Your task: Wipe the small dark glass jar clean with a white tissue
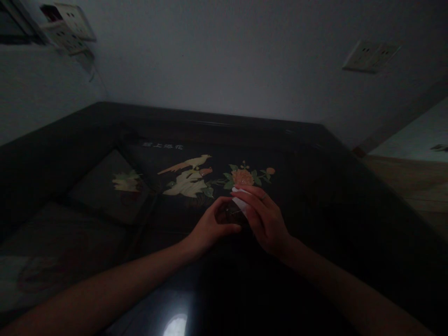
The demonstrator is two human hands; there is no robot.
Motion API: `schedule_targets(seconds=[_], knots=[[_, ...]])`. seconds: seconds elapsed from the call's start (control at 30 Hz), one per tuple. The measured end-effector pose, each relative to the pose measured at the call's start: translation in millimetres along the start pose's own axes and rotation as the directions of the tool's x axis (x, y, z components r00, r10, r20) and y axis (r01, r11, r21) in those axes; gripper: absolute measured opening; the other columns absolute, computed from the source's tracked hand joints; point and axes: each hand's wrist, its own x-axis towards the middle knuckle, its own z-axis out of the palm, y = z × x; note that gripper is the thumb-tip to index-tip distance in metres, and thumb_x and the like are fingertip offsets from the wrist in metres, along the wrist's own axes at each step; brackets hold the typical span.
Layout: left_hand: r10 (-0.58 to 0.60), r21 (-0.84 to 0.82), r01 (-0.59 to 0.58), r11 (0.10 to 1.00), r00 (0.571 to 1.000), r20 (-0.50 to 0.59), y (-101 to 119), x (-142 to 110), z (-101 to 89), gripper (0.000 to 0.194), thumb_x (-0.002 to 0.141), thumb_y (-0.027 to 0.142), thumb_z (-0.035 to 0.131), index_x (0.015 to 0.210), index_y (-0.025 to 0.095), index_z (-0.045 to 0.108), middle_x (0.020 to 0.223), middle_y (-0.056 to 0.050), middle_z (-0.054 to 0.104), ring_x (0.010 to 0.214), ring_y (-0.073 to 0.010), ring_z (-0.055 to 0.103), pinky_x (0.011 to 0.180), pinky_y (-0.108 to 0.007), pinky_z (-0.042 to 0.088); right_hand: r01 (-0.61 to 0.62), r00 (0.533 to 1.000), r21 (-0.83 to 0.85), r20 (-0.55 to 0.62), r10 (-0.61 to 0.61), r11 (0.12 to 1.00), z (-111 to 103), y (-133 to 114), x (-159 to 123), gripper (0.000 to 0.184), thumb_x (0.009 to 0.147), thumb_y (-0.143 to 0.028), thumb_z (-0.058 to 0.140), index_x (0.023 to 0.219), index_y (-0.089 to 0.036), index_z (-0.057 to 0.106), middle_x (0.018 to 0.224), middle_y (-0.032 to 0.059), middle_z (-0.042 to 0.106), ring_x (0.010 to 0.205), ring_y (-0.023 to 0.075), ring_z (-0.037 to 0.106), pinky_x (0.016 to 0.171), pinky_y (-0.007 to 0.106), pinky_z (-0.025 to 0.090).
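Near the middle of the view, my left hand (210,221) curves its thumb and fingers around a small, dark, glassy object (234,213) whose kind is hard to make out in the dim light. A white tissue (241,199) lies under the fingers of my right hand (268,219), pressed against the object's upper right side. My right hand wears a ring and is closed over the tissue. Both hands are over a dark, glossy tabletop (217,289), and the object's lower part is lost in shadow.
Beyond my hands, the dark surface carries a picture of a bird (192,163) and an orange flower (242,177). Wall sockets (371,56) are at the right, and more sockets (66,35) at the upper left. A pale wall (210,60) borders the table's far edge.
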Motion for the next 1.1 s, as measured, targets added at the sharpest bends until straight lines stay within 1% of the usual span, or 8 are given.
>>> schedule_targets(seconds=[0.1, 0.17, 0.27, 0.4, 0.6, 0.73, 0.9, 1.1], knots=[[0.01, 0.02, -0.01, 1.0, 1.0, 0.009, -1.7, -0.8, -0.3, 0.053, 0.057, 0.009, 0.082, 0.104, 0.019, 0.06, 0.1, -0.003, 0.065, 0.092, -0.0177, 0.061, 0.076, -0.024, 0.048, 0.133, 0.991, -0.111, 0.036, -0.13, 0.985, -0.8, -0.5, 0.3, 0.034, 0.091, -0.014, 0.04, 0.121, -0.015, 0.055, 0.122, 0.0146, 0.058, 0.12, 0.0249, 0.051, 0.101, 0.044, 0.044], [0.007, 0.018, -0.007, 1.0, 1.0, 0.009, -2.6, -0.5, -0.5, 0.051, 0.058, 0.009, 0.081, 0.103, 0.019, 0.06, 0.097, -0.002, 0.065, 0.091, -0.0173, 0.061, 0.075, -0.024, 0.048, 0.143, 0.989, -0.12, 0.041, -0.139, 0.982, -0.3, -0.3, 0.9, 0.035, 0.091, -0.014, 0.039, 0.122, -0.016, 0.054, 0.122, 0.0137, 0.058, 0.12, 0.0249, 0.051, 0.1, 0.045, 0.045], [0.022, -0.009, -0.022, 1.0, 1.0, 0.001, -4.3, 1.1, -1.4, 0.051, 0.057, 0.009, 0.081, 0.102, 0.019, 0.06, 0.099, -0.002, 0.066, 0.095, -0.0184, 0.06, 0.08, -0.026, 0.048, 0.07, 0.997, -0.055, 0.018, -0.069, 0.996, 1.2, 0.2, 1.1, 0.034, 0.093, -0.015, 0.036, 0.121, -0.019, 0.055, 0.121, 0.0114, 0.059, 0.118, 0.0226, 0.053, 0.1, 0.044, 0.045], [0.024, -0.022, -0.024, 0.999, 1.0, 0.016, -4.6, 2.5, -1.7, 0.052, 0.058, 0.007, 0.08, 0.104, 0.019, 0.059, 0.105, -0.004, 0.066, 0.101, -0.02, 0.06, 0.084, -0.028, 0.047, -0.035, 0.999, 0.063, -0.014, 0.036, 0.997, 3.2, 1.1, -0.5, 0.032, 0.096, -0.018, 0.035, 0.118, -0.02, 0.058, 0.121, 0.0103, 0.06, 0.115, 0.0199, 0.055, 0.099, 0.039, 0.045], [-0.029, 0.001, 0.029, 1.0, 1.0, -0.009, 2.2, 1.0, 2.4, 0.051, 0.056, 0.01, 0.08, 0.101, 0.018, 0.058, 0.108, -0.006, 0.066, 0.103, -0.0239, 0.061, 0.088, -0.033, 0.047, -0.162, 0.984, 0.221, -0.036, 0.174, 0.962, 4.4, 4.5, 0.2, 0.032, 0.097, -0.023, 0.034, 0.115, -0.021, 0.061, 0.118, 0.0088, 0.063, 0.112, 0.0188, 0.057, 0.099, 0.038, 0.043], [-0.041, 0.029, 0.043, 0.999, 0.998, -0.038, 5.8, -0.3, 4.4, 0.055, 0.054, 0.011, 0.081, 0.102, 0.018, 0.057, 0.106, -0.007, 0.067, 0.101, -0.0243, 0.062, 0.088, -0.034, 0.048, -0.282, 0.949, 0.348, -0.033, 0.313, 0.894, 4.6, 6.9, 2.4, 0.035, 0.098, -0.033, 0.033, 0.109, -0.021, 0.064, 0.112, 0.0074, 0.067, 0.107, 0.0195, 0.06, 0.095, 0.036, 0.046], [-0.057, 0.032, 0.058, 0.998, 0.997, -0.049, 7.9, -1.6, 5.4, 0.055, 0.054, 0.011, 0.082, 0.103, 0.018, 0.058, 0.11, -0.008, 0.066, 0.105, -0.0268, 0.061, 0.089, -0.035, 0.047, -0.417, 0.886, 0.493, 0.032, 0.463, 0.764, 4.9, 9.5, 4.1, 0.038, 0.094, -0.044, 0.039, 0.104, -0.021, 0.067, 0.107, 0.0066, 0.071, 0.099, 0.0211, 0.065, 0.089, 0.036, 0.05], [-0.062, -0.009, 0.062, 0.998, 0.998, -0.03, 3.9, -1.0, 3.1, 0.055, 0.055, 0.012, 0.082, 0.104, 0.02, 0.058, 0.111, -0.008, 0.066, 0.105, -0.0269, 0.061, 0.092, -0.038, 0.046, -0.516, 0.801, 0.604, 0.088, 0.592, 0.608, 6.3, 8.5, 5.7, 0.035, 0.09, -0.045, 0.046, 0.098, -0.022, 0.072, 0.103, 0.005, 0.073, 0.098, 0.0217, 0.067, 0.092, 0.038, 0.05]])
